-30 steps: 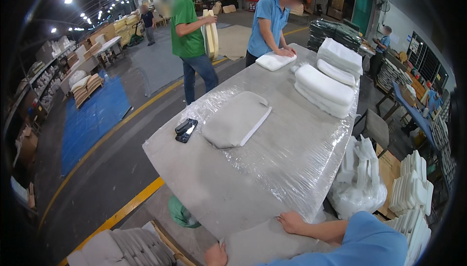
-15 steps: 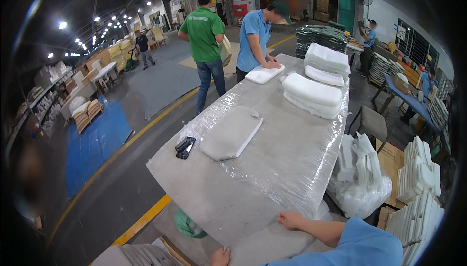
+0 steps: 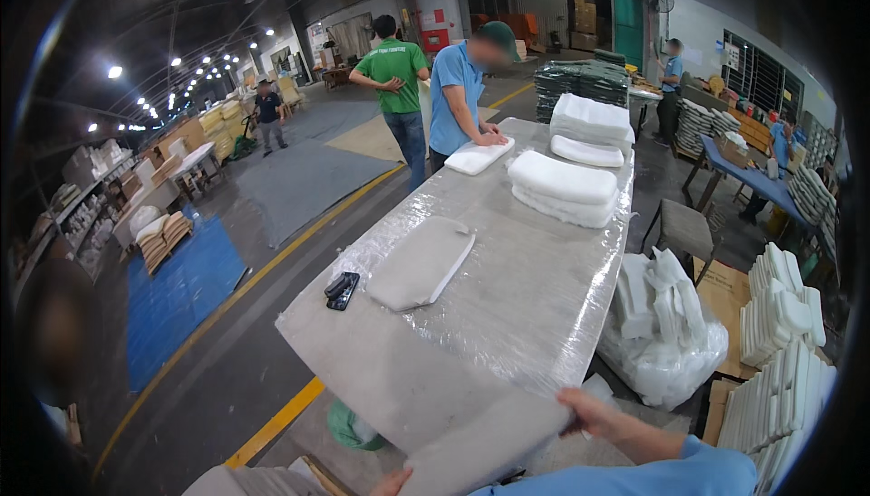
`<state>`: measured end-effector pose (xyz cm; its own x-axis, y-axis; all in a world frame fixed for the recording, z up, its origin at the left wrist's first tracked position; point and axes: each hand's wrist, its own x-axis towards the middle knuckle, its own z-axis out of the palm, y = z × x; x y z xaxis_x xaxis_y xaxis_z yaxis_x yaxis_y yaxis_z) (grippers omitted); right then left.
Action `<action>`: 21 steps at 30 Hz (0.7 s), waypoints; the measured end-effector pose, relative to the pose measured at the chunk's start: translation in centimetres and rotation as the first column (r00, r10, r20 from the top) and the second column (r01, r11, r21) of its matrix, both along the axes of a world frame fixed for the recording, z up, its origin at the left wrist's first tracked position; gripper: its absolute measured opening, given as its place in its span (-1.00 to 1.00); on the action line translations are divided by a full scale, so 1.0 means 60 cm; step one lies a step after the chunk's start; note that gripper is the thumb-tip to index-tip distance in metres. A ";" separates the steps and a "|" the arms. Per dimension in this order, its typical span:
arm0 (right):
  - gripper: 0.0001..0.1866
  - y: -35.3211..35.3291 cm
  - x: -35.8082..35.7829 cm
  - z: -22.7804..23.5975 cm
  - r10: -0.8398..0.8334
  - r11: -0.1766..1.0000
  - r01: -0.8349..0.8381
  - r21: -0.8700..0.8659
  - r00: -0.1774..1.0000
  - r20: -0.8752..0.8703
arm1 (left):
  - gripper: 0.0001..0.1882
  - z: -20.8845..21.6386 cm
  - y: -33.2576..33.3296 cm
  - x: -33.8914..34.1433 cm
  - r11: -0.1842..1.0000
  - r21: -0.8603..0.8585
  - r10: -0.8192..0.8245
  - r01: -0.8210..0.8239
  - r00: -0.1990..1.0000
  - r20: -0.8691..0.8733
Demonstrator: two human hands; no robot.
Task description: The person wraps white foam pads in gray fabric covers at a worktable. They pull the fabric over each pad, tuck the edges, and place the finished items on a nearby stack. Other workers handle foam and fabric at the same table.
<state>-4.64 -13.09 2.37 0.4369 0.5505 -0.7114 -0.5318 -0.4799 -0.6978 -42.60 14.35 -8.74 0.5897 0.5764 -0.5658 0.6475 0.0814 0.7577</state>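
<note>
A flat piece of grey fabric (image 3: 485, 432) lies over the near end of the plastic-covered table (image 3: 507, 315), its near edge raised off the surface. My right hand (image 3: 589, 413) grips its right corner, thumb on top and the other fingers curled beneath. At the lower edge of the picture, my left hand (image 3: 391, 482) pinches the left corner; most of that hand is cut off. Farther up the table sits a grey-covered cushion pad (image 3: 421, 265) with a white strip along its right side. To the left of the pad is a black phone (image 3: 342, 290) with a small dark object on it.
White padding slabs (image 3: 564, 183) are stacked at the far right of the table. Across it, a co-worker in blue (image 3: 458, 88) presses a white pad (image 3: 480, 156). A bag of white foam (image 3: 666, 333) and stacked white pads (image 3: 779, 315) stand right; a green bag (image 3: 352, 425) lies below.
My right hand has moved right and lifted the fabric's corner, now with fingers curled under it. My left hand has shifted slightly left and down. The person in green has put an arm behind their back.
</note>
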 end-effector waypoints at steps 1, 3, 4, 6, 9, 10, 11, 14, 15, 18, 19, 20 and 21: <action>-0.44 0.022 0.028 0.015 -0.050 0.993 0.044 0.113 0.997 0.052 | -0.61 0.006 0.008 0.019 0.998 -0.037 0.060 -0.058 0.996 0.061; -0.41 0.083 0.064 0.071 -0.242 0.898 0.198 0.393 0.968 0.065 | -0.66 0.030 0.014 0.054 0.935 -0.131 0.355 -0.331 0.882 0.309; -0.37 0.136 0.037 0.115 -0.357 0.788 0.304 0.536 0.934 -0.005 | -0.68 0.042 0.007 0.066 0.870 -0.178 0.488 -0.460 0.754 0.440; -0.32 0.177 -0.039 0.136 -0.368 0.695 0.297 0.655 0.929 -0.031 | -0.68 0.074 -0.028 0.137 0.751 -0.337 0.614 -0.567 0.414 0.672; -0.23 0.183 -0.057 0.152 -0.303 0.685 0.175 0.707 0.951 0.057 | -0.54 0.082 -0.103 0.180 0.796 -0.115 0.452 -0.594 0.457 0.766; -0.20 0.175 -0.050 0.156 -0.275 0.705 0.120 0.699 0.955 0.114 | -0.54 0.080 -0.114 0.172 0.850 -0.173 0.468 -0.498 0.561 0.682; -0.23 0.163 -0.041 0.159 -0.225 0.751 0.021 0.660 0.948 0.226 | -0.53 0.075 -0.127 0.158 0.887 -0.237 0.455 -0.396 0.661 0.597; -0.29 0.134 -0.031 0.167 0.012 0.835 -0.339 0.433 0.799 0.602 | -0.35 0.070 -0.106 0.111 0.856 -0.368 0.515 -0.364 0.668 0.537; -0.28 0.121 -0.033 0.176 0.143 0.824 -0.496 0.274 0.650 0.746 | -0.38 0.074 -0.068 0.081 0.758 -0.553 0.643 -0.345 0.537 0.546; -0.22 0.104 -0.061 0.192 0.502 0.623 -0.763 -0.172 0.221 0.836 | -0.43 0.097 0.026 0.015 0.640 -0.739 0.659 0.212 0.343 0.669; -0.19 0.099 -0.069 0.190 0.602 0.519 -0.799 -0.305 0.088 0.794 | -0.45 0.096 0.039 0.010 0.575 -0.677 0.624 0.459 0.290 0.726; -0.17 0.093 -0.074 0.175 0.604 0.441 -0.833 -0.332 0.002 0.797 | -0.43 0.089 0.034 0.014 0.639 -0.727 0.561 0.250 0.495 0.664; -0.16 0.090 -0.086 0.155 0.595 0.360 -0.861 -0.359 -0.084 0.799 | -0.41 0.081 0.027 0.019 0.723 -0.690 0.506 0.024 0.662 0.553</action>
